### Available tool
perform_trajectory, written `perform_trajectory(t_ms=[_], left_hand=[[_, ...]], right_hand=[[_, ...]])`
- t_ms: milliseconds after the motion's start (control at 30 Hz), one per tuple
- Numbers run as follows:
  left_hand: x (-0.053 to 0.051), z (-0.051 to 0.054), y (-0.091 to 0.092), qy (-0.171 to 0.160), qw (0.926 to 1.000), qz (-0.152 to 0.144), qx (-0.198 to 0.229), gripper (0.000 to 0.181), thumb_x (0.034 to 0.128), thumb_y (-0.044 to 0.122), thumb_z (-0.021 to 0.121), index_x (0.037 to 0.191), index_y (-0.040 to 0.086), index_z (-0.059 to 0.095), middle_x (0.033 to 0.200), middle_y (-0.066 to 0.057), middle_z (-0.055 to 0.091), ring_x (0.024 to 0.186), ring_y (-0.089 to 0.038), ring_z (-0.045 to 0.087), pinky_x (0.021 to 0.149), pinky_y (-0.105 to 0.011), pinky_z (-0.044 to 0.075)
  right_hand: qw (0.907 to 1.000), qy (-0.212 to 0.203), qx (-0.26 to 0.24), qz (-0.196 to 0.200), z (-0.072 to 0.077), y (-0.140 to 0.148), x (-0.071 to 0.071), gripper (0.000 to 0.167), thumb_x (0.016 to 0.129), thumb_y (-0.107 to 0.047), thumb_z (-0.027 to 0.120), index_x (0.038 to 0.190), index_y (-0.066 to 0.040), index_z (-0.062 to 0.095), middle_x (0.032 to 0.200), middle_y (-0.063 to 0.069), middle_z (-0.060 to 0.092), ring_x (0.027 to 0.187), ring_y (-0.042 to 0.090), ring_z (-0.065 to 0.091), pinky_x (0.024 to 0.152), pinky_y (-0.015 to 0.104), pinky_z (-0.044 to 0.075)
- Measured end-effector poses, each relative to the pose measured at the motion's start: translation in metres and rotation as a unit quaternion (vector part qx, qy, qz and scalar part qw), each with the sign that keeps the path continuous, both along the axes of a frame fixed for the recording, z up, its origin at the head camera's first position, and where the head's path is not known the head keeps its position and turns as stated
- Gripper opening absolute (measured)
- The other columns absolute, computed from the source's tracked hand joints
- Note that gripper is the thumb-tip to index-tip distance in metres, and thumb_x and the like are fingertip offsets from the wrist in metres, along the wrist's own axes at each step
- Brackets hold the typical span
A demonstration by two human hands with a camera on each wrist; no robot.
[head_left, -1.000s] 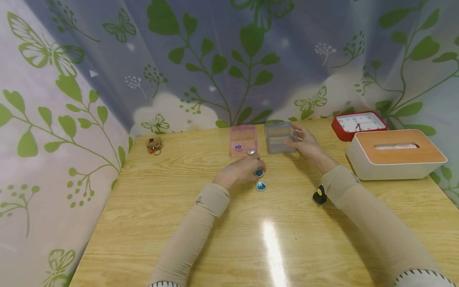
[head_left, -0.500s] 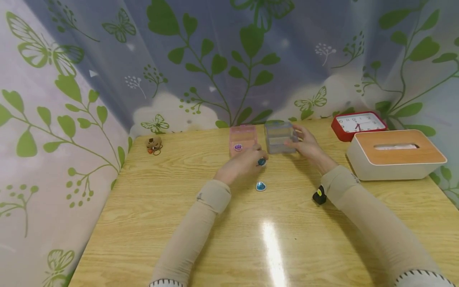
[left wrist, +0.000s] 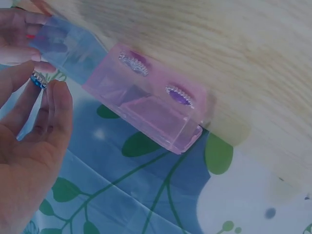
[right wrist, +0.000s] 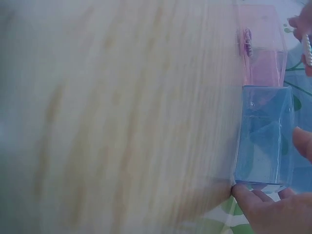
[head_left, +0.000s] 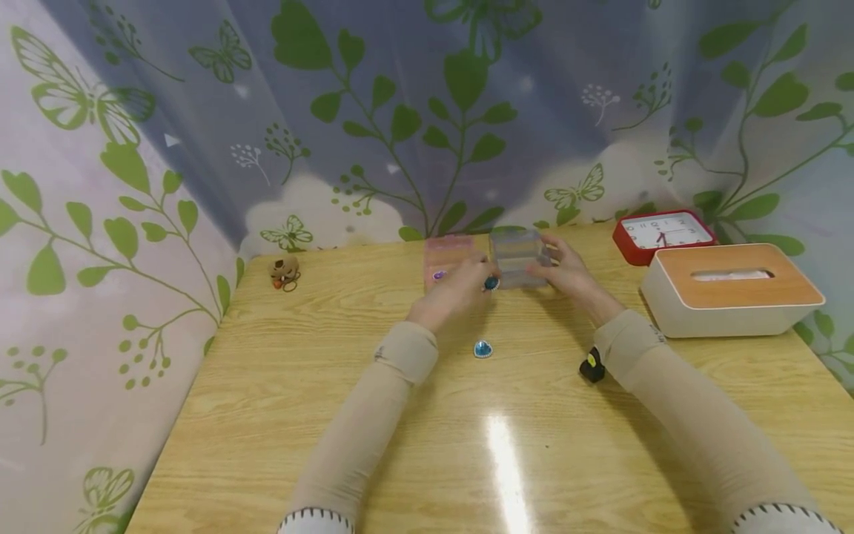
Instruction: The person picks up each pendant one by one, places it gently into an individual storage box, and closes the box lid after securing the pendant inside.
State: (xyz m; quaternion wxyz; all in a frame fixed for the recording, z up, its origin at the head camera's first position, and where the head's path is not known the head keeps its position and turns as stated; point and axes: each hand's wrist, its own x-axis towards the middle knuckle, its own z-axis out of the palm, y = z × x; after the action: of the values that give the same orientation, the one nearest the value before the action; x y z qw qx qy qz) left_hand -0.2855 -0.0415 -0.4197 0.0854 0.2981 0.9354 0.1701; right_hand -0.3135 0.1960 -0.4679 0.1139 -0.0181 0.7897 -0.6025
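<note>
My left hand [head_left: 457,291] pinches a blue gem with a beaded silver rim [head_left: 491,283] between thumb and fingertips, near the front of the blue clear plastic box [head_left: 517,259]. My right hand [head_left: 568,271] grips that box at its right end. Beside the blue box on the left stands a pink clear box [head_left: 447,243], partly hidden by my left hand. In the left wrist view, a purple gem [left wrist: 179,96] and a second rimmed gem [left wrist: 132,63] lie inside the pink box. Another blue heart-shaped gem [head_left: 482,348] lies on the table, below my left hand.
To the right are a red clock [head_left: 663,231] and a white tissue box with a wooden top [head_left: 734,297]. A small black object with a yellow mark [head_left: 591,366] sits near my right sleeve. A brown trinket with a cord [head_left: 283,271] lies far left. Curtain [head_left: 373,185] hangs behind the table.
My left hand has moved away from me and slightly right, carrying the blue gem from near the table gem to the blue box's front. My right hand stays at the box.
</note>
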Motion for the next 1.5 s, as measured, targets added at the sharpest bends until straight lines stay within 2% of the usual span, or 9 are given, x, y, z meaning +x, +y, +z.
perform_trajectory(t_ms=[200, 367, 567, 733, 967, 1233, 1500], left_hand=[[-0.004, 0.006, 0.008, 0.008, 1.0, 0.0, -0.004, 0.04, 0.1018, 0.012, 0.07, 0.14, 0.006, 0.063, 0.138, -0.011, 0.059, 0.124, -0.023, 0.066, 0.105, -0.027, 0.059], [-0.01, 0.008, 0.014, -0.007, 0.9996, 0.002, 0.026, 0.041, 0.1032, 0.013, 0.068, 0.142, 0.005, 0.061, 0.141, -0.012, 0.057, 0.131, -0.027, 0.063, 0.109, -0.032, 0.058], [-0.021, 0.007, 0.019, 0.001, 0.9988, 0.014, 0.048, 0.04, 0.1023, 0.013, 0.069, 0.141, 0.006, 0.062, 0.135, -0.009, 0.058, 0.126, -0.025, 0.063, 0.109, -0.033, 0.058], [-0.026, 0.01, 0.024, -0.016, 0.997, 0.027, 0.07, 0.04, 0.1028, 0.008, 0.067, 0.142, 0.006, 0.061, 0.135, -0.011, 0.054, 0.125, -0.028, 0.063, 0.108, -0.033, 0.058], [-0.037, 0.008, 0.029, -0.009, 0.9975, 0.042, 0.057, 0.039, 0.1054, 0.013, 0.064, 0.144, 0.012, 0.059, 0.145, -0.012, 0.05, 0.127, -0.026, 0.062, 0.104, -0.031, 0.06], [-0.044, 0.009, 0.034, -0.018, 0.9971, 0.064, 0.037, 0.036, 0.1061, 0.013, 0.062, 0.142, 0.014, 0.06, 0.145, -0.01, 0.049, 0.122, -0.024, 0.063, 0.097, -0.031, 0.061], [-0.046, 0.004, 0.041, 0.015, 0.998, 0.056, 0.024, 0.035, 0.1041, 0.012, 0.066, 0.139, 0.013, 0.062, 0.143, -0.012, 0.052, 0.123, -0.027, 0.065, 0.098, -0.034, 0.062]], right_hand=[[0.9999, 0.01, 0.007, -0.001, 0.001, 0.001, 0.001, 0.087, 0.104, -0.015, 0.064, 0.17, -0.009, 0.007, 0.176, 0.025, 0.007, 0.164, 0.043, 0.011, 0.132, 0.062, 0.023], [0.9999, 0.008, 0.009, -0.004, 0.001, 0.003, 0.002, 0.087, 0.104, -0.015, 0.063, 0.17, -0.01, 0.006, 0.176, 0.027, 0.009, 0.163, 0.046, 0.014, 0.13, 0.063, 0.028], [0.9999, -0.001, 0.012, -0.008, -0.003, 0.005, 0.0, 0.088, 0.104, -0.017, 0.065, 0.17, -0.012, 0.008, 0.176, 0.025, 0.011, 0.162, 0.045, 0.017, 0.127, 0.063, 0.033], [0.9999, 0.001, 0.009, -0.004, -0.004, 0.005, -0.001, 0.088, 0.104, -0.016, 0.064, 0.17, -0.012, 0.007, 0.176, 0.025, 0.007, 0.162, 0.049, 0.016, 0.129, 0.064, 0.029], [1.0, 0.001, 0.001, -0.007, 0.0, 0.0, 0.003, 0.088, 0.104, -0.017, 0.066, 0.17, -0.011, 0.008, 0.177, 0.024, 0.008, 0.161, 0.049, 0.017, 0.13, 0.064, 0.029], [0.9999, 0.009, 0.008, -0.009, -0.005, -0.001, -0.002, 0.087, 0.104, -0.019, 0.067, 0.17, -0.012, 0.011, 0.177, 0.022, 0.011, 0.163, 0.045, 0.017, 0.13, 0.063, 0.029], [0.9999, 0.005, 0.0, -0.012, -0.003, -0.001, 0.001, 0.087, 0.103, -0.02, 0.067, 0.17, -0.013, 0.011, 0.177, 0.022, 0.011, 0.163, 0.044, 0.018, 0.13, 0.063, 0.029]])
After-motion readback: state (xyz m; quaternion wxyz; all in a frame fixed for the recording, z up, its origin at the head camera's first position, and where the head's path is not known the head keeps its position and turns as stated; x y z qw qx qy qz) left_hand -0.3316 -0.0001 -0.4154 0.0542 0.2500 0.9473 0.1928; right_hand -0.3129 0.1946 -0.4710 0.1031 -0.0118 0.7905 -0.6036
